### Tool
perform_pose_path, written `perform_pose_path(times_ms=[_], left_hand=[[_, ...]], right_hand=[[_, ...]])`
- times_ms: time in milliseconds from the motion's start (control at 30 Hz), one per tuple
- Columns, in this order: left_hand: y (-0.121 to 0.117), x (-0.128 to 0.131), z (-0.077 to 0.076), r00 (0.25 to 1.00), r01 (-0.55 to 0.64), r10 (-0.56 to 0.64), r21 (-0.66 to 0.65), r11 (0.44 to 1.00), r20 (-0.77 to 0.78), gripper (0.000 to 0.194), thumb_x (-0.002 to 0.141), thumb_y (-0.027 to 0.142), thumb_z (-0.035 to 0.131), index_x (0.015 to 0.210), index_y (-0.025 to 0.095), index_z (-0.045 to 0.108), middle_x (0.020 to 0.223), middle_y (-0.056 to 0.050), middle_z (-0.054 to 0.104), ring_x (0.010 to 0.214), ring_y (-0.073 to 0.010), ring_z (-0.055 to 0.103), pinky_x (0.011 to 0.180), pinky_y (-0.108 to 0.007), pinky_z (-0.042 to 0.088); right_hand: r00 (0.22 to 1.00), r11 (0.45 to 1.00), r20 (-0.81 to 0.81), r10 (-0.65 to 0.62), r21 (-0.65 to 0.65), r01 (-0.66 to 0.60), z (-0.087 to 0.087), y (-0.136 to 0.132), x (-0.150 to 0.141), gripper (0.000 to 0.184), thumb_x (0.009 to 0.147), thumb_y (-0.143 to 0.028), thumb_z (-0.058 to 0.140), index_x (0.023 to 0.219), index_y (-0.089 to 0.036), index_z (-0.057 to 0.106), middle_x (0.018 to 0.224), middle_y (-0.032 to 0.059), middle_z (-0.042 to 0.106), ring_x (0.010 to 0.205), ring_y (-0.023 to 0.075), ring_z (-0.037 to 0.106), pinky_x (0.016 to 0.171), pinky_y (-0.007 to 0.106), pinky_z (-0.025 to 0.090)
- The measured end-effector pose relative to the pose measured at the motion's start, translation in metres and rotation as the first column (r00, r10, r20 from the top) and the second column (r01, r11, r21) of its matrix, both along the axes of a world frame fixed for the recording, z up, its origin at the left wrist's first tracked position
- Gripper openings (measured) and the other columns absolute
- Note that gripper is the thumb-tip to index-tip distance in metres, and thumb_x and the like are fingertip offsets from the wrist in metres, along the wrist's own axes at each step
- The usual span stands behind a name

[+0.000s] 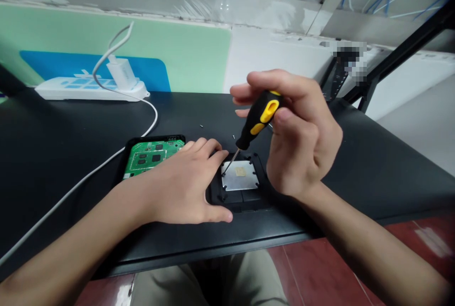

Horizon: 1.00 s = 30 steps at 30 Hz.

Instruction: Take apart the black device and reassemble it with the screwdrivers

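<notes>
Forearms come in from both lower corners, the left one [78, 239] and the right one [366, 235] both bare, with my light trousers [159, 287] below the counter [373, 168] and red floor [320, 273] either side. My right hand [302, 140] is raised over the counter, its thumb and fingers pinching the black and yellow handle of a screwdriver [258, 118]. The shaft slants down to the left, and its tip is at the left edge of a silver plate [245, 181]. That plate lies flat in a black cover [236, 197], dark notches around its border and a small tan square [241, 171] on its face.

My left hand [181, 182] is palm down, fingers fairly close together and thumb spread away from them. The fingers reach the left side of the cover, and the thumb points across its near part; I can't tell how firmly they press. Partly behind this hand, on the left, a green board [145, 156] sits in a black case [156, 138].

Two tiny screws, one [201, 126] farther left and one [233, 136] nearer the screwdriver, lie beyond the cover. At the back left, a charger [122, 74] stands in a white power strip [60, 88], and a white cable [85, 175] loops from it, running past the case.
</notes>
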<state>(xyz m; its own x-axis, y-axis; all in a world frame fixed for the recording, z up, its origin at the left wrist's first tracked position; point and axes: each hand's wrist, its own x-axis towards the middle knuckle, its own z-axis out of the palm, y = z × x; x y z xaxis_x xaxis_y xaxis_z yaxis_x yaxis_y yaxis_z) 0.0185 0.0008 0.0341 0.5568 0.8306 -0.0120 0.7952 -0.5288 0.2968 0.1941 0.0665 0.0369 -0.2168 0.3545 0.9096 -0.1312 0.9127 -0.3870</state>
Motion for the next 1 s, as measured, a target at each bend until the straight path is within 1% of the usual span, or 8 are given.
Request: perform_pose_path(times_ms=[167, 333, 433, 500, 600, 733, 867, 1000], left_hand=[[0.0, 0.001, 0.001, 0.999, -0.008, 0.007, -0.016, 1.0, -0.032, 0.079, 0.076, 0.067, 0.074, 0.136, 0.018, 0.054, 0.128, -0.015, 0.055, 0.12, -0.039, 0.052, 0.107, -0.054, 0.04], [-0.001, 0.0, 0.0, 1.0, -0.014, 0.014, 0.005, 1.0, 0.004, 0.079, 0.075, 0.067, 0.075, 0.133, 0.016, 0.059, 0.125, -0.014, 0.057, 0.115, -0.0378, 0.054, 0.104, -0.052, 0.043], [-0.001, 0.0, -0.001, 1.0, -0.013, 0.013, 0.002, 1.0, -0.018, 0.083, 0.074, 0.067, 0.076, 0.136, 0.015, 0.056, 0.127, -0.015, 0.056, 0.118, -0.0386, 0.053, 0.106, -0.053, 0.041], [-0.001, 0.0, 0.0, 0.999, -0.009, 0.009, 0.0, 1.0, -0.033, 0.084, 0.075, 0.068, 0.075, 0.138, 0.015, 0.054, 0.129, -0.015, 0.055, 0.121, -0.0392, 0.052, 0.108, -0.053, 0.04], [-0.001, 0.0, -0.001, 1.0, -0.004, 0.005, 0.002, 1.0, -0.024, 0.081, 0.076, 0.067, 0.075, 0.135, 0.015, 0.056, 0.129, -0.015, 0.055, 0.121, -0.0384, 0.052, 0.107, -0.052, 0.041], [0.0, 0.0, -0.002, 1.0, -0.012, 0.012, 0.004, 1.0, 0.004, 0.08, 0.075, 0.066, 0.076, 0.134, 0.014, 0.057, 0.128, -0.015, 0.056, 0.119, -0.0385, 0.053, 0.105, -0.053, 0.043], [0.0, 0.0, -0.002, 1.0, -0.008, 0.008, 0.005, 1.0, -0.018, 0.082, 0.076, 0.066, 0.076, 0.136, 0.014, 0.055, 0.13, -0.016, 0.055, 0.121, -0.0387, 0.052, 0.108, -0.053, 0.04], [-0.001, 0.0, -0.004, 1.0, -0.017, 0.017, 0.007, 1.0, 0.008, 0.089, 0.074, 0.067, 0.077, 0.141, 0.014, 0.052, 0.132, -0.016, 0.055, 0.122, -0.0387, 0.051, 0.108, -0.053, 0.04]], right_hand=[[0.984, 0.983, 0.019, -0.175, 0.057, 0.173, 0.003, -0.01, -0.001, 0.02, 0.098, -0.027, 0.06, 0.116, -0.029, 0.07, 0.109, -0.002, 0.073, 0.087, 0.0154, 0.071, 0.075, 0.033, 0.063], [0.999, 0.988, 0.037, -0.016, -0.155, 0.021, 0.003, -0.014, 0.002, 0.033, 0.105, -0.023, 0.037, 0.125, -0.028, 0.063, 0.119, 0.0004, 0.071, 0.105, 0.018, 0.073, 0.082, 0.033, 0.065], [0.983, 0.979, 0.081, -0.167, -0.105, 0.175, 0.003, -0.014, 0.004, 0.024, 0.103, -0.04, 0.05, 0.116, -0.034, 0.069, 0.119, -0.0013, 0.071, 0.096, 0.0193, 0.072, 0.081, 0.036, 0.065], [0.96, 0.96, 0.058, -0.274, -0.038, 0.277, 0.004, -0.015, 0.003, 0.02, 0.096, -0.039, 0.064, 0.115, -0.037, 0.07, 0.109, -0.0017, 0.07, 0.091, 0.0185, 0.07, 0.076, 0.034, 0.063], [0.975, 0.972, 0.034, -0.218, -0.084, 0.22, 0.005, -0.016, 0.002, 0.028, 0.099, -0.026, 0.06, 0.123, -0.038, 0.066, 0.106, -0.0026, 0.071, 0.093, 0.0168, 0.071, 0.075, 0.032, 0.063], [0.979, 0.966, 0.111, -0.171, -0.178, 0.189, 0.003, -0.016, 0.008, 0.029, 0.106, -0.035, 0.043, 0.124, -0.038, 0.065, 0.122, -0.0024, 0.071, 0.096, 0.0177, 0.074, 0.08, 0.035, 0.066], [0.949, 0.952, 0.147, -0.278, -0.089, 0.293, 0.0, -0.014, 0.008, 0.026, 0.1, -0.043, 0.057, 0.125, -0.044, 0.064, 0.127, -0.0034, 0.068, 0.097, 0.0188, 0.073, 0.072, 0.032, 0.064], [0.967, 0.965, 0.089, -0.238, -0.091, 0.246, -0.001, -0.012, 0.002, 0.031, 0.1, -0.033, 0.058, 0.129, -0.044, 0.064, 0.131, -0.0038, 0.064, 0.096, 0.0156, 0.071, 0.064, 0.028, 0.059]])
